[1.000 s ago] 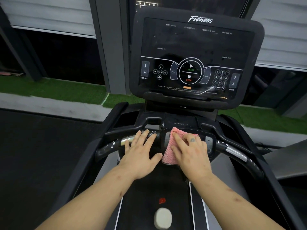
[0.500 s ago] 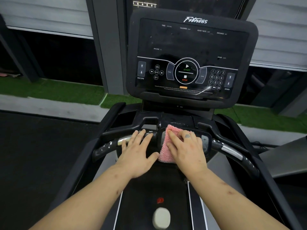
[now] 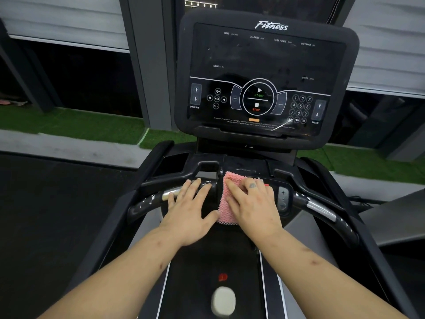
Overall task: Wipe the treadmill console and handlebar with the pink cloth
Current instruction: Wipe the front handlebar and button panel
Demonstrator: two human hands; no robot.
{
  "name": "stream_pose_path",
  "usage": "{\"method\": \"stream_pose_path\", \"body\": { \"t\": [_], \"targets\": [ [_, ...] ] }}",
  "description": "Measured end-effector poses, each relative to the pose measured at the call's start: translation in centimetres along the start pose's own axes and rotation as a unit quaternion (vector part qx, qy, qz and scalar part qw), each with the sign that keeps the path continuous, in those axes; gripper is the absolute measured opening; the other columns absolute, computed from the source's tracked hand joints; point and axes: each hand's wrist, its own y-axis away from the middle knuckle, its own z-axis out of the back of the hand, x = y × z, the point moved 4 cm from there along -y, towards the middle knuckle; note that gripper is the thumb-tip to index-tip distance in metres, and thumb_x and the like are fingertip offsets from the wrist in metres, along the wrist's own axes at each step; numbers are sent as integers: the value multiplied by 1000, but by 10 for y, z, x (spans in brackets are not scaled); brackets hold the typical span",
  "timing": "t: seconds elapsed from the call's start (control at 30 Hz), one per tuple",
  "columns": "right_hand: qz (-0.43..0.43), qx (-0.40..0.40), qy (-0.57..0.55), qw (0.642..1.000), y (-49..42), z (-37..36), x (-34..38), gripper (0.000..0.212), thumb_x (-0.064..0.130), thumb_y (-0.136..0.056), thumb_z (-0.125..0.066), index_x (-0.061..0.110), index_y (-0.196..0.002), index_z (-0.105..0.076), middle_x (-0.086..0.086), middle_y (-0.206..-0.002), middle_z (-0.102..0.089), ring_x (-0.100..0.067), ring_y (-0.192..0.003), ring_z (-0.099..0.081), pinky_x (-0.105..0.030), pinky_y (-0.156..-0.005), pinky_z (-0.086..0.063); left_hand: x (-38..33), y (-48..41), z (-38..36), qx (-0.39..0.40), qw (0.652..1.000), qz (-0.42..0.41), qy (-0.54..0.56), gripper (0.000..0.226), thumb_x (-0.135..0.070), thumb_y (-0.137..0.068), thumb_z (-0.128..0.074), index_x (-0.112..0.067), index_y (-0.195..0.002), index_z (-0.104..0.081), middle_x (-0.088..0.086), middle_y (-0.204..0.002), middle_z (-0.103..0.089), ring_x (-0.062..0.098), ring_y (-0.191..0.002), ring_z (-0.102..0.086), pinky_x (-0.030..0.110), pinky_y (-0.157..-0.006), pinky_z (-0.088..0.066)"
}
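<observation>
A black treadmill console [image 3: 264, 65] with a dark screen and START/STOP buttons stands upright ahead of me. Below it runs the curved black handlebar [image 3: 322, 210] with silver grip sensors. The pink cloth [image 3: 226, 199] lies over the middle of the handlebar panel. My right hand [image 3: 253, 208] presses flat on the cloth with fingers spread, covering its right part. My left hand [image 3: 190, 210] rests flat beside it on the left handlebar, fingers apart, holding nothing; its thumb touches the cloth's left edge.
A small panel with plus and minus buttons [image 3: 283, 199] sits just right of my right hand. On the belt [image 3: 207, 261] below lie a red mark [image 3: 222, 277] and a whitish rounded object [image 3: 223, 300]. Green turf [image 3: 69, 123] and grey wall pillars lie beyond the treadmill.
My right hand and the cloth have slid slightly forward and up over the handlebar panel. The left hand stays put on the left handlebar.
</observation>
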Motion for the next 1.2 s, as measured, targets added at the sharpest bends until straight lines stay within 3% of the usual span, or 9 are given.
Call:
{"method": "stream_pose_path", "body": {
  "t": [0.2,0.33,0.8,0.93,1.2],
  "targets": [
    [35,29,27,999,13,-1,-9,46,44,-102,-55,29,-145,-55,-5,-115,-60,-28,-101,-53,-46,-87,-45,1,0,1,4,1000,1,6,79,-65,-100,-42,-37,-165,-5,-11,-173,10,12,-156,22,55,-128,3],
    [-2,13,20,1000,0,2,2,54,43,-94,-69,24,-143,-59,-9,-112,-63,-30,-100,-58,-49,-85,-48,2,0,0,6,1000,0,3,79,-65,-100,-41,-37,-164,-5,-11,-173,10,12,-156,22,56,-128,3],
    [-58,8,45,997,7,5,-22,51,50,-101,-52,27,-146,-56,-5,-116,-64,-28,-103,-58,-48,-91,-43,-4,-3,8,-7,1000,15,18,73,-67,-100,-38,-38,-163,-14,-11,-173,0,13,-158,11,56,-128,-5],
    [-61,9,39,997,9,8,-31,51,49,-100,-57,26,-145,-57,-6,-115,-64,-28,-101,-58,-49,-91,-44,-23,-8,13,-23,1000,7,4,73,-67,-100,-36,-38,-164,-13,-12,-173,2,13,-158,12,56,-127,2],
    [-40,0,34,999,3,6,-23,49,45,-97,-61,25,-142,-59,-7,-110,-64,-30,-98,-58,-49,-86,-47,-32,-11,5,-26,999,6,19,82,-66,-99,-41,-35,-165,-3,-12,-173,-7,14,-159,8,55,-129,-3]
  ]
}}
